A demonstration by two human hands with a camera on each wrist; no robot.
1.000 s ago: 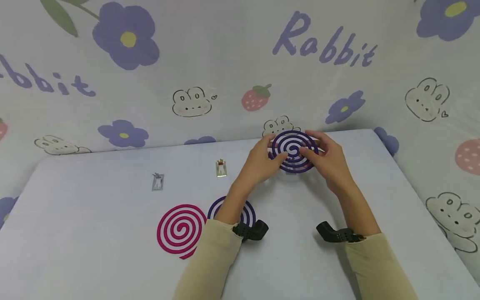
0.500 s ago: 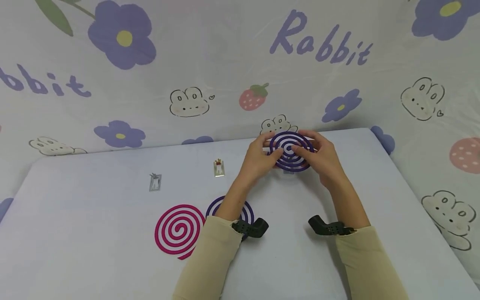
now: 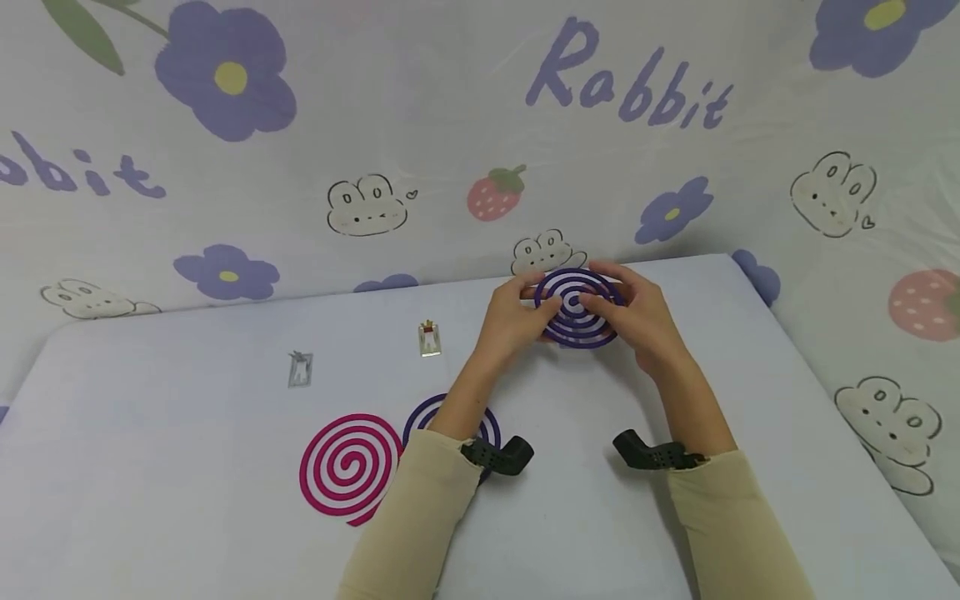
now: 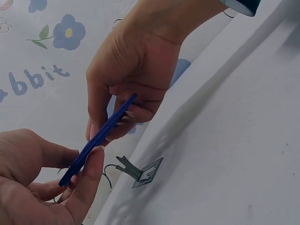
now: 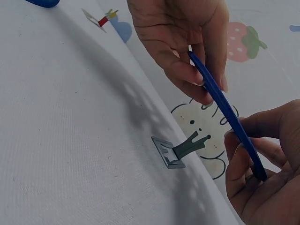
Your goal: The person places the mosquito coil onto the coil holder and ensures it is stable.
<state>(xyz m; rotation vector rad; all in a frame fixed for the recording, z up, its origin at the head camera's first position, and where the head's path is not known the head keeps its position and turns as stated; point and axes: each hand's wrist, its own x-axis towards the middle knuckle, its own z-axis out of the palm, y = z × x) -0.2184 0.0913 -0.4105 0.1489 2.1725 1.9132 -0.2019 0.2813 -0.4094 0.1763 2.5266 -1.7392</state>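
A dark purple mosquito coil (image 3: 577, 344), which looks blue in the wrist views, is held raised and tilted above the back of the table. My left hand (image 3: 513, 321) pinches its left side, thumb on the near face and fingers behind. On the opposite side my right hand (image 3: 637, 321) grips it in the same way. Edge-on, the coil (image 5: 226, 115) spans between both hands in the right wrist view. Below it on the table stands a small metal coil stand (image 5: 187, 147) with a forked upright prong, largely hidden behind the coil in the head view.
A pink coil (image 3: 348, 465) lies flat at front left. Beside it a second purple coil (image 3: 496, 433) is partly covered by my left forearm. Farther back are a gold stand (image 3: 429, 330) and a silver stand (image 3: 301, 358). A patterned cloth backdrop (image 3: 435, 100) rises behind the table.
The head view has swung slightly, so the scene shifts left. The held coil has come down a little and overlaps more of the stand behind it. Both hands keep their hold.
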